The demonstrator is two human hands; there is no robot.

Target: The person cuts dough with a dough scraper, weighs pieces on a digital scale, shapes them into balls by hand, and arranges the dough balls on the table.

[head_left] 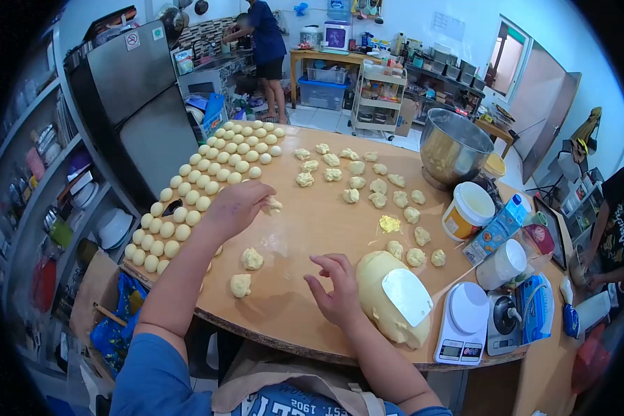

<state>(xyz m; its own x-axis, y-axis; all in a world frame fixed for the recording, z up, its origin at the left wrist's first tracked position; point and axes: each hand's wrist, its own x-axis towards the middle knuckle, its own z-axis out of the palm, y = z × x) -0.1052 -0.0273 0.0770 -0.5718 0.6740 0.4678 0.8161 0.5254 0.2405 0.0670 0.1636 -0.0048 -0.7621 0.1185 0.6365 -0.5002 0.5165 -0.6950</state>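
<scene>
My left hand reaches over the table beside the rows of smooth dough balls, its fingers closed round a small rough dough piece. Two more rough dough pieces lie below it, towards the table's front edge. My right hand hovers just left of a large dough mass, fingers apart and holding nothing. A white scraper rests on that mass. Several rough lumps are spread over the wooden table's far middle and right.
At the right stand a metal bowl, a white bucket, a blue carton and a kitchen scale. One person stands at the back counter; another person's arm shows at the far right.
</scene>
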